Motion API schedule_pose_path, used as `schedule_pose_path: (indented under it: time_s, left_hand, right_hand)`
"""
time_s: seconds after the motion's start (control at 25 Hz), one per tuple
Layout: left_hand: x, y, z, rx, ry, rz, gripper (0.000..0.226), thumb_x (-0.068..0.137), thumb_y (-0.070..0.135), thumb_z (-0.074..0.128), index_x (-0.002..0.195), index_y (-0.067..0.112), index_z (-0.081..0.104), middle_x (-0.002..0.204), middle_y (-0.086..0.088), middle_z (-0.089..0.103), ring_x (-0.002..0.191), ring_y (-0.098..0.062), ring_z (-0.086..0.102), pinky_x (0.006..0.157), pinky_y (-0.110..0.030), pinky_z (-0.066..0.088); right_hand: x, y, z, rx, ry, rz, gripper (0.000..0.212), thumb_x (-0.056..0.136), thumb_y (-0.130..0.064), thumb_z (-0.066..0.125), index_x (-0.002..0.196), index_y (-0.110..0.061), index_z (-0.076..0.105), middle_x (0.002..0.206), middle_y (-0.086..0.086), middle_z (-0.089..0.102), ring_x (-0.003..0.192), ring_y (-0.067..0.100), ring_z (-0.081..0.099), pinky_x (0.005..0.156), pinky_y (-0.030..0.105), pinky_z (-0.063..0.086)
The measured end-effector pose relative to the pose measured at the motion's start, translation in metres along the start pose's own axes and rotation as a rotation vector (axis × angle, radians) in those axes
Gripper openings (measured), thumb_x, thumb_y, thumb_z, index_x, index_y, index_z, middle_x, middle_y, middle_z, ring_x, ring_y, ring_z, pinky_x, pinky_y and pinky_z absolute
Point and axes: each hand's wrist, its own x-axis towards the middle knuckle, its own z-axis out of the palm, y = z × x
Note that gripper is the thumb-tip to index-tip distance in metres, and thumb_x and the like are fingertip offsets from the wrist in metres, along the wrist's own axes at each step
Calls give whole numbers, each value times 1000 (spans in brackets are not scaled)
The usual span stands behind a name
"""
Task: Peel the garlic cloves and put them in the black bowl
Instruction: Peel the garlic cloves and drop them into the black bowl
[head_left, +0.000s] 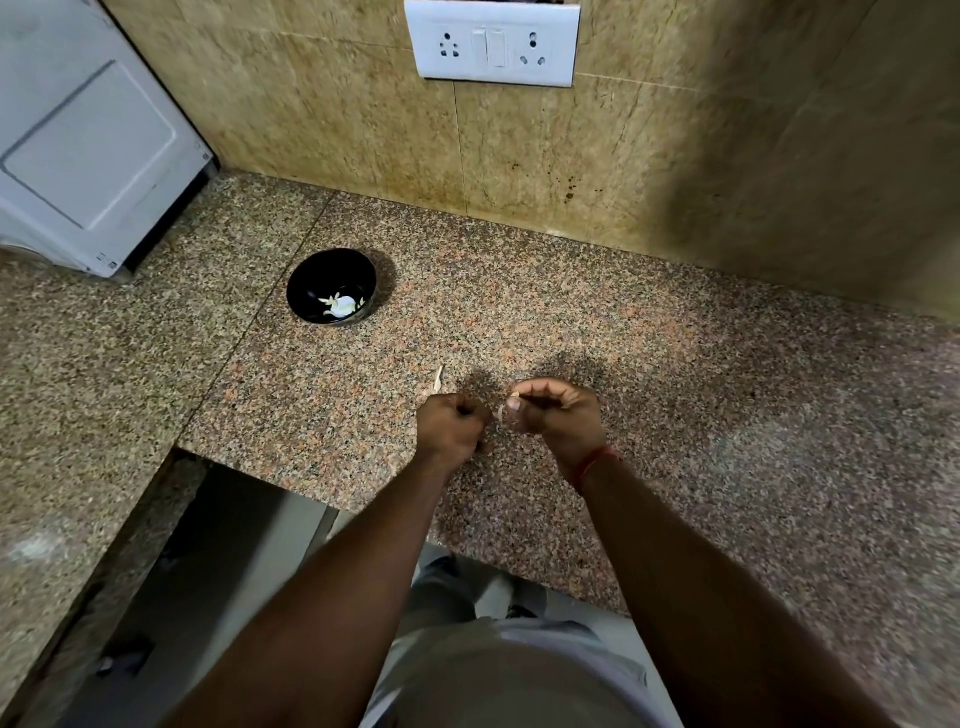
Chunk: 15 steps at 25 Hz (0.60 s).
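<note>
A small pale clove (503, 413) sits pinched in the right hand (558, 415) over speckled granite counter (675, 364); the left hand (451, 426) is fisted beside it, contents hidden. The round glossy black bowl (317, 280), farther left, holds white peeled garlic (340, 305).

Black bowl (332, 283) with white garlic pieces (340, 305) inside. Counter (519, 322) speckled pink, grey and black — granite-like. Beige, mottled wall tiles (337, 104) with dark spots. White switch plate (492, 44); white appliance (88, 135). Red thread (597, 461) at one wrist.
</note>
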Motion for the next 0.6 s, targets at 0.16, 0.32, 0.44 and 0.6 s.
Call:
schedule_pose_path:
  time_s: [0.16,0.32,0.44,0.6]
  left_hand:
    - [6,-11,-1,278,41,103,16,88,12,75,73,14,78,62,-4,72,49,-14,67,56,-27,59]
    - [0,-5,1,322,-20,184,20,91,5,67,79,13,80,52,8,67,44,-8,65,49,-23,55]
    - [1,-8,4,271,-31,214,23,92,1,66,82,16,80,53,4,68,43,-12,63,48,-31,57]
    - [2,-7,5,318,-3,286,10,89,11,77,80,16,81,56,15,65,45,2,61,57,-18,53]
  right_hand:
    - [2,4,-7,90,32,47,21,84,7,76,104,7,70,90,16,74,82,26,70,70,38,62]
    - [5,9,-9,104,27,89,24,86,7,73,108,13,67,95,29,72,82,33,72,76,44,63]
    - [7,11,-9,74,33,121,21,86,7,73,107,10,69,96,27,73,81,32,73,79,47,62]
    - [10,11,-6,8,48,150,17,88,5,73,104,7,71,94,25,74,78,29,74,74,41,62]
